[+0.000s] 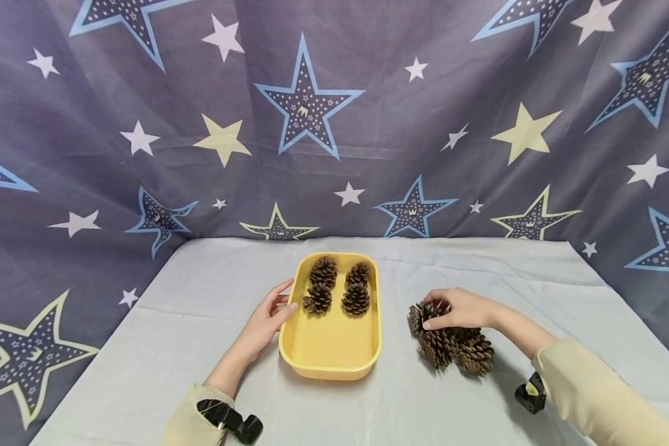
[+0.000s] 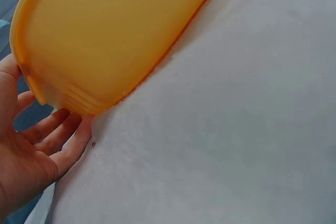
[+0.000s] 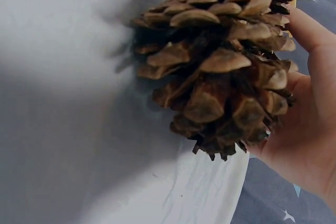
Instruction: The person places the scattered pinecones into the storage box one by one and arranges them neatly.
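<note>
A yellow rectangular tub (image 1: 334, 347) stands on the table with several brown pine cones (image 1: 319, 298) in its far half, set in two columns. My left hand (image 1: 270, 313) holds the tub's left side, thumb over the rim and fingers along the outer wall. In the left wrist view, the fingers (image 2: 62, 132) lie against the tub's wall (image 2: 121, 35). To the right of the tub, a cluster of pine cones (image 1: 476, 354) lies on the table. My right hand (image 1: 459, 308) grips the pine cone (image 1: 416, 317) at its left end between thumb and fingers. A large cone (image 3: 220, 72) covers part of that hand in the right wrist view.
A pale grey cloth (image 1: 212, 291) covers the table. Behind and beside it hangs a dark curtain (image 1: 379, 155) printed with stars. Black wrist cameras (image 1: 231, 420) are strapped at both sleeves.
</note>
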`<control>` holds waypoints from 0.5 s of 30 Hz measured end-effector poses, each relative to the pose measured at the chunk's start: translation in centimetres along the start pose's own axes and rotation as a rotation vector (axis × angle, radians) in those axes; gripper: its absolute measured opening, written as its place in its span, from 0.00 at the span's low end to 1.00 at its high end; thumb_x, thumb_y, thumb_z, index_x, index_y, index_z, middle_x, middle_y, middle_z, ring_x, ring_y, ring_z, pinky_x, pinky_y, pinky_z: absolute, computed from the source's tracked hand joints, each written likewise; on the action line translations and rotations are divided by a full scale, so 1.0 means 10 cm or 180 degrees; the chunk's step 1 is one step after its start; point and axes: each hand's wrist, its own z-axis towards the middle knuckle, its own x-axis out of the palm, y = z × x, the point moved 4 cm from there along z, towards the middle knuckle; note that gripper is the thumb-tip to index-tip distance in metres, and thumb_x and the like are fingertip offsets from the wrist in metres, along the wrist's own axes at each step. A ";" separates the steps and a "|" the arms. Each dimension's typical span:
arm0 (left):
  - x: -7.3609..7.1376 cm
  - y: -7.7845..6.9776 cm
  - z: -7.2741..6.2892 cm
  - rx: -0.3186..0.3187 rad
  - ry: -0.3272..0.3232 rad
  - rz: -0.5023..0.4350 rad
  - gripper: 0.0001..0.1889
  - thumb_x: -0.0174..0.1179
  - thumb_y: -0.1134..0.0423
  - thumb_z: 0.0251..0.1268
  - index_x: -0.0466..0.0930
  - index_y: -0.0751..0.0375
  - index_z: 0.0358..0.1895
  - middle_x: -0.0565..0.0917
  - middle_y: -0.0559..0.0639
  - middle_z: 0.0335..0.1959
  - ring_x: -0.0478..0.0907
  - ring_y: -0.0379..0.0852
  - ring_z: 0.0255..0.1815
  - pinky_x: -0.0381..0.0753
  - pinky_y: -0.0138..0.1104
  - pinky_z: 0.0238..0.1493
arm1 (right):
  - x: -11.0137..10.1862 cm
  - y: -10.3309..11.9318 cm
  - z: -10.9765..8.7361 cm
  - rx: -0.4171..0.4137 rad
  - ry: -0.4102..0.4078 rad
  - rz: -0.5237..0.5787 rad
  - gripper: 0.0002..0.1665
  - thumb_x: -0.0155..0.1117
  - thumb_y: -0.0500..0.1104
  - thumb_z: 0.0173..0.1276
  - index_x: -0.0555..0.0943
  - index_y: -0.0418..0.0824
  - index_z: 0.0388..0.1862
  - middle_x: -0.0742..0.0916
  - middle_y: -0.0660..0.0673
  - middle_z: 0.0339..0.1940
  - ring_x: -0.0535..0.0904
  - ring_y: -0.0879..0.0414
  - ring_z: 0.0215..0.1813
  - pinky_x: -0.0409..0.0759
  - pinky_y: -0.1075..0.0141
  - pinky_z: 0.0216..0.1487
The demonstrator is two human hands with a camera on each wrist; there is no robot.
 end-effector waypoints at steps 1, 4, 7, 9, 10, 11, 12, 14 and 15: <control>0.00 0.00 0.00 0.0004 0.0006 -0.0007 0.29 0.55 0.54 0.64 0.58 0.41 0.67 0.71 0.59 0.56 0.74 0.51 0.48 0.81 0.36 0.36 | 0.00 0.00 0.00 -0.0016 -0.0016 0.0000 0.34 0.63 0.62 0.55 0.75 0.41 0.52 0.82 0.47 0.46 0.77 0.52 0.46 0.75 0.55 0.49; 0.00 0.00 0.00 -0.0005 0.0010 -0.0012 0.29 0.55 0.54 0.64 0.58 0.41 0.67 0.71 0.59 0.56 0.74 0.51 0.48 0.81 0.36 0.37 | -0.01 0.01 0.01 -0.0070 -0.0070 0.0017 0.33 0.63 0.61 0.55 0.75 0.40 0.53 0.82 0.46 0.46 0.77 0.52 0.46 0.75 0.56 0.48; 0.00 0.00 0.00 -0.0014 0.0021 0.0001 0.28 0.54 0.56 0.64 0.57 0.43 0.67 0.70 0.60 0.56 0.73 0.51 0.49 0.81 0.36 0.37 | -0.02 0.02 0.01 -0.0120 -0.0149 0.0046 0.34 0.63 0.60 0.55 0.74 0.39 0.53 0.82 0.45 0.46 0.77 0.53 0.45 0.76 0.57 0.47; 0.00 0.00 0.01 -0.0015 0.0023 0.0012 0.28 0.54 0.57 0.65 0.57 0.44 0.68 0.70 0.61 0.56 0.73 0.52 0.49 0.81 0.35 0.37 | -0.03 0.03 0.01 -0.0131 -0.0204 0.0069 0.34 0.64 0.60 0.55 0.74 0.38 0.53 0.82 0.45 0.46 0.77 0.53 0.45 0.76 0.57 0.46; 0.00 -0.01 0.01 -0.0017 0.0019 0.0006 0.28 0.54 0.57 0.65 0.57 0.44 0.67 0.70 0.61 0.56 0.73 0.52 0.49 0.81 0.35 0.37 | -0.04 0.03 0.01 -0.0136 -0.0232 0.0079 0.34 0.64 0.59 0.55 0.74 0.38 0.53 0.82 0.44 0.47 0.77 0.53 0.45 0.77 0.57 0.46; 0.00 -0.01 0.01 -0.0012 0.0023 0.0009 0.28 0.53 0.58 0.65 0.57 0.44 0.67 0.70 0.62 0.56 0.73 0.53 0.49 0.81 0.35 0.37 | -0.04 0.03 0.01 -0.0131 -0.0263 0.0085 0.35 0.64 0.59 0.55 0.73 0.37 0.53 0.82 0.44 0.47 0.77 0.53 0.45 0.77 0.57 0.47; 0.00 -0.01 0.01 -0.0010 0.0021 0.0015 0.28 0.53 0.58 0.65 0.57 0.44 0.67 0.70 0.62 0.56 0.73 0.53 0.49 0.80 0.35 0.36 | -0.05 0.03 0.01 -0.0134 -0.0291 0.0085 0.35 0.64 0.59 0.55 0.73 0.37 0.54 0.81 0.44 0.47 0.77 0.52 0.46 0.77 0.57 0.47; 0.01 -0.01 0.01 -0.0012 0.0017 0.0022 0.28 0.53 0.58 0.65 0.57 0.44 0.67 0.70 0.62 0.56 0.73 0.52 0.49 0.80 0.35 0.36 | -0.07 0.03 0.01 -0.0139 -0.0347 0.0076 0.35 0.64 0.59 0.55 0.73 0.37 0.54 0.81 0.44 0.48 0.76 0.52 0.46 0.77 0.57 0.47; 0.01 -0.01 0.01 -0.0012 0.0013 0.0023 0.28 0.53 0.58 0.65 0.57 0.44 0.67 0.70 0.61 0.56 0.73 0.52 0.48 0.80 0.35 0.36 | -0.08 0.03 0.01 -0.0143 -0.0370 0.0067 0.35 0.64 0.59 0.55 0.73 0.38 0.53 0.81 0.44 0.48 0.76 0.52 0.46 0.76 0.57 0.47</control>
